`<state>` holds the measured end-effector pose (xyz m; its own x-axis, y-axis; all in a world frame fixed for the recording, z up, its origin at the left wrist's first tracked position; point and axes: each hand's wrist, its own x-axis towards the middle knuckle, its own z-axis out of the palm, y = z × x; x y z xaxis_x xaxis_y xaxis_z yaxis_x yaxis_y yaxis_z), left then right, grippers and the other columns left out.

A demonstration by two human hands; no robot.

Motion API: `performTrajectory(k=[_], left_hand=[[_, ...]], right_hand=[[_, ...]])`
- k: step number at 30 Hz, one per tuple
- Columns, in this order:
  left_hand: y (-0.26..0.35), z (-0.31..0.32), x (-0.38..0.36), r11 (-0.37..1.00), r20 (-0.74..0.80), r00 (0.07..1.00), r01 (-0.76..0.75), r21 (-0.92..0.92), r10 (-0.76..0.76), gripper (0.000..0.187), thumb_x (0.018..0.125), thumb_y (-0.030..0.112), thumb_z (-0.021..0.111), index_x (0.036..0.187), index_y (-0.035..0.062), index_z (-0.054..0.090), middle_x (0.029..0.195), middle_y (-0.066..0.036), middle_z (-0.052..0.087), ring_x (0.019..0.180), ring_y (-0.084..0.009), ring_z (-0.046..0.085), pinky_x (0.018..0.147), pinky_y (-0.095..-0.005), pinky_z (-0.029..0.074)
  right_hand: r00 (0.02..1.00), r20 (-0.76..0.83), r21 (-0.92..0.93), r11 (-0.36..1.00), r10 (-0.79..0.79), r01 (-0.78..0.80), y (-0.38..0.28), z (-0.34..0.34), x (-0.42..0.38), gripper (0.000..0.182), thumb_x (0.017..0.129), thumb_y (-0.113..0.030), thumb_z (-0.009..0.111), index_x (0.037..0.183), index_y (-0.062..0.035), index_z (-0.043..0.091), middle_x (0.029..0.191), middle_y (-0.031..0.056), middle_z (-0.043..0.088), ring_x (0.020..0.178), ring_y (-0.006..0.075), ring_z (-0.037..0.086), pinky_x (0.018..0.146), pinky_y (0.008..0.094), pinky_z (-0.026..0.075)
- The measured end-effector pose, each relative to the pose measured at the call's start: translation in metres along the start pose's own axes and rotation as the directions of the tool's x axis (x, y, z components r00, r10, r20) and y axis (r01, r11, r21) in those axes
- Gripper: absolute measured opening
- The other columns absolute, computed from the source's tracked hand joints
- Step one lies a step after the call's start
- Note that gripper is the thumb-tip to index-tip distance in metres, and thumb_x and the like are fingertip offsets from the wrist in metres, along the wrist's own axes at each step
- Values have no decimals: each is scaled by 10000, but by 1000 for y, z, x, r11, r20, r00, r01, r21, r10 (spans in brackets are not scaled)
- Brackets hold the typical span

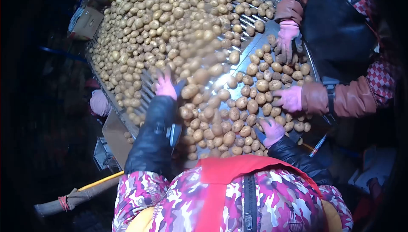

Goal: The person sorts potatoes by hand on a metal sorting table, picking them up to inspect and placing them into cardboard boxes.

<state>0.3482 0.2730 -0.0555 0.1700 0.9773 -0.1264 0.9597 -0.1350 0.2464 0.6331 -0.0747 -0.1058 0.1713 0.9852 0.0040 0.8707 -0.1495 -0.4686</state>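
Many potatoes [148, 28] cover a slatted metal surface and the smooth metal plate in front of me. My left hand [166, 84], in a pink glove with dark fingertips, is spread over the metal slats [147, 88] at the left of the nearer potatoes, with nothing held in it. Close to my body on the right, my right hand [271, 131], gloved the same way, rests with fingers apart against the edge of the near potatoes [238, 125]. Some potatoes in the middle are blurred.
At the right a co-worker's two pink-gloved hands [290, 98] touch potatoes. A cardboard box [86, 22] stands at the upper left, another cardboard piece [115, 136] at the lower left. A pole [91, 193] lies lower left. The metal rim [314, 64] bounds the right side.
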Motion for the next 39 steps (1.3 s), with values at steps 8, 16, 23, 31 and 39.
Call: performTrajectory(k=[8, 16, 23, 31, 39], left_hand=[[105, 17, 100, 999, -23, 999, 30, 35, -30, 1057, 703, 774, 753, 1595, 396, 331, 1626, -240, 285, 1398, -555, 376, 1173, -616, 328], [185, 1, 50, 951, 300, 920, -293, 93, 254, 977, 791, 722, 703, 1590, 271, 368, 1601, -200, 370, 1495, -538, 224, 1176, -639, 293], [166, 72, -68, 708, -15, 708, -706, 20, 706, 741, 802, 453, 758, 1436, 154, 518, 1493, -174, 458, 1393, -506, 357, 1088, -672, 381], [94, 23, -137, 718, 203, 691, -642, -269, 693, 594, 898, 319, 702, 1426, 103, 538, 1400, -182, 563, 1314, -402, 519, 1089, -490, 441], [102, 9, -6, 940, 122, 945, -317, 128, 303, 483, 915, 357, 702, 1316, 93, 642, 1240, -198, 684, 1166, -389, 648, 1004, -468, 521]], right_hand=[[1000, -27, 59, 998, -15, 16, -5, -6, 5, 370, 813, -200, 715, 1175, -143, 666, 1059, 137, 628, 948, 360, 638, 781, 478, 542], [998, -28, 47, 997, -59, 60, -3, -4, 4, 378, 853, -318, 732, 1178, -134, 671, 1083, 154, 631, 893, 370, 667, 738, 482, 554], [998, -38, 51, 998, -39, 41, -1, 0, 2, 382, 870, -350, 750, 1196, -166, 675, 1037, 145, 643, 845, 377, 678, 716, 486, 554], [996, -74, 29, 998, -50, 52, 3, 5, 0, 398, 877, -362, 742, 1204, -149, 665, 1042, 150, 644, 861, 375, 675, 722, 485, 549], [996, -73, 25, 999, -45, 47, 4, 8, 3, 374, 881, -348, 739, 1184, -140, 671, 1020, 146, 650, 844, 376, 678, 722, 487, 554]])
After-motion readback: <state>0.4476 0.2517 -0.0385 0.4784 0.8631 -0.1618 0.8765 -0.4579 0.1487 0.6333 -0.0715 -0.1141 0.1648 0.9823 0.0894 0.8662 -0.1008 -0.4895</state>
